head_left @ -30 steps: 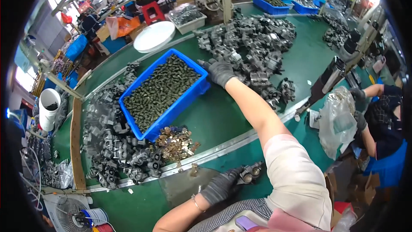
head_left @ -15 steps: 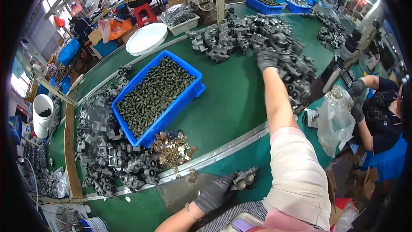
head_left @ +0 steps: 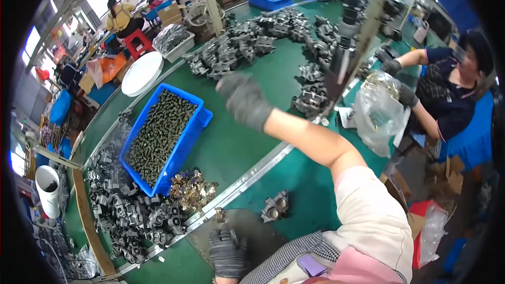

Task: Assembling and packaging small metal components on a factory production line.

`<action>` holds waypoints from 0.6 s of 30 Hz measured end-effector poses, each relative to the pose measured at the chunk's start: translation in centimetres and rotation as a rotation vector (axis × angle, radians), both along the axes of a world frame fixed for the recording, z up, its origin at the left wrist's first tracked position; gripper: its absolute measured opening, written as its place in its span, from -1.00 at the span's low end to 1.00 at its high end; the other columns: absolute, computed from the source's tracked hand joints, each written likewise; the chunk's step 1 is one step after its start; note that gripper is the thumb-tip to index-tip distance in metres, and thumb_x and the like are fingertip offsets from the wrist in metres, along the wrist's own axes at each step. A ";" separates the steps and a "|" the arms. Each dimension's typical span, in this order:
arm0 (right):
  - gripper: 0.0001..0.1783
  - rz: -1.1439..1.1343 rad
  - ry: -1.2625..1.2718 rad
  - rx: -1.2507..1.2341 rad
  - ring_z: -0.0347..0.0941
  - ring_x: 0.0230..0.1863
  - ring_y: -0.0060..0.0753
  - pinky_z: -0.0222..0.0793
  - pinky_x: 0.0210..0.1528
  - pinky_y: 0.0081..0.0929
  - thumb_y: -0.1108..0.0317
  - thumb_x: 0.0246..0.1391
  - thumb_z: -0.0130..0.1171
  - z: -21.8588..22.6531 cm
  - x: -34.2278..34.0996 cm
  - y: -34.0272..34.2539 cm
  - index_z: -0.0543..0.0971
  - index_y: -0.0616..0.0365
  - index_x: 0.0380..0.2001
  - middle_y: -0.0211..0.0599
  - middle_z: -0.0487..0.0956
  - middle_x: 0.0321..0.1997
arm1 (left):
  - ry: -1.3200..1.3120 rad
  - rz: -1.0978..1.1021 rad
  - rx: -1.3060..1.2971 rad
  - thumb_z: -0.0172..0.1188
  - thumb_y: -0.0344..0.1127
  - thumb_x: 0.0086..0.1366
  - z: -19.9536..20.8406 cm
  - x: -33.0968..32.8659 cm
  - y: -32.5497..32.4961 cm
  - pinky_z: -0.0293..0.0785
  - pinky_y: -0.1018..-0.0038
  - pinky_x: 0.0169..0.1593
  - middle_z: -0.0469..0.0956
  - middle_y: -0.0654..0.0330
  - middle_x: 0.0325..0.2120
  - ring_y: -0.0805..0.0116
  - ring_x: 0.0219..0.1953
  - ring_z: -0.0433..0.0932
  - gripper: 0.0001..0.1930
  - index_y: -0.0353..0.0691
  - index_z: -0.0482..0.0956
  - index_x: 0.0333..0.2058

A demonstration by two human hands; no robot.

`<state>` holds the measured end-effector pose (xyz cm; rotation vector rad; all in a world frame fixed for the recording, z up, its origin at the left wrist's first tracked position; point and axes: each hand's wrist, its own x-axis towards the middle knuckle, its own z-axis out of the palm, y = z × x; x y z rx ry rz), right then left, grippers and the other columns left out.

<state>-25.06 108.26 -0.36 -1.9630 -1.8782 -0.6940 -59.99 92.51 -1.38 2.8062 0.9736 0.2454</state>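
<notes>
My left hand, in a grey knit glove, rests on the bench near the lower edge with its fingers stretched forward, holding nothing I can see. A dark grey cast metal part with two round openings lies on the bench to its right, apart from it. My right hand, gloved too, is over the green belt, smeared by motion; whether it holds anything is not clear. Beyond it stretches a heap of similar castings. Small brassy metal pieces are piled beside a blue bin.
Small dark fittings fill the blue bin. More castings crowd the belt at left. A metal rail divides belt from bench. At right, a co-worker handles a clear plastic bag. A post rises at far right.
My left hand has let go of the casting, which now lies on the bench, and moved left and nearer. My right hand has swung left, away from the heap. The whole view has shifted.
</notes>
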 end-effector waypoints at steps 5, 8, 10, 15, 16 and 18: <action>-0.64 0.698 0.300 -0.179 0.30 -0.03 -0.14 0.24 -0.01 -0.19 0.35 -0.18 0.04 3.2 -8.8 -15.9 0.38 0.09 -0.20 -0.15 0.38 -0.07 | 0.436 0.299 -0.365 0.14 -0.16 0.08 -3.1 -1.0 -2.9 0.44 0.21 -0.32 0.47 -0.04 -0.27 0.02 -0.36 0.50 -0.52 -0.28 0.35 -0.05; -0.72 1.041 0.196 -0.072 0.40 -0.23 -0.15 0.29 -0.07 -0.11 0.28 -0.12 -0.02 2.8 -13.8 -21.9 0.40 0.09 -0.27 -0.22 0.46 -0.25 | -0.381 0.160 -0.843 0.01 -0.10 0.21 -9.3 -4.5 -0.1 0.46 0.30 -0.43 0.50 0.03 -0.30 0.14 -0.44 0.52 -0.50 -0.27 0.25 0.05; -0.73 1.105 0.281 -0.034 0.39 -0.19 -0.13 0.29 -0.06 -0.11 0.28 -0.09 0.02 1.6 -15.5 -23.7 0.40 0.09 -0.26 -0.21 0.45 -0.21 | -0.912 0.319 -1.596 -0.01 -0.17 0.24 -2.9 0.3 -2.6 0.47 0.39 -0.42 0.52 0.08 -0.31 0.18 -0.40 0.54 -0.64 -0.25 0.38 -0.07; -0.71 1.144 0.608 0.040 0.39 -0.13 -0.06 0.29 -0.05 -0.11 0.28 -0.05 0.15 3.5 -16.5 -26.9 0.42 0.09 -0.23 -0.18 0.47 -0.18 | -0.752 -0.170 -1.105 0.11 -0.24 0.15 -3.3 3.7 -4.3 0.46 0.45 -0.27 0.51 0.09 -0.30 0.24 -0.29 0.53 -0.69 -0.27 0.45 -0.17; -0.70 1.092 0.694 0.035 0.40 -0.14 -0.04 0.29 -0.05 -0.11 0.29 -0.06 0.18 4.0 -15.9 -27.3 0.42 0.09 -0.23 -0.18 0.48 -0.20 | -0.789 -0.276 -0.954 0.16 -0.24 0.11 -3.0 5.5 -5.1 0.45 0.46 -0.21 0.51 0.10 -0.28 0.26 -0.25 0.52 -0.66 -0.28 0.44 -0.17; -0.69 1.093 0.764 0.057 0.41 -0.20 -0.08 0.32 -0.11 -0.14 0.31 -0.10 0.23 4.4 -14.4 -28.0 0.41 0.08 -0.26 -0.19 0.48 -0.27 | -0.840 -0.477 -0.642 0.26 -0.24 0.04 -2.4 7.3 -5.7 0.43 0.48 -0.09 0.50 0.12 -0.26 0.31 -0.18 0.51 -0.59 -0.29 0.42 -0.16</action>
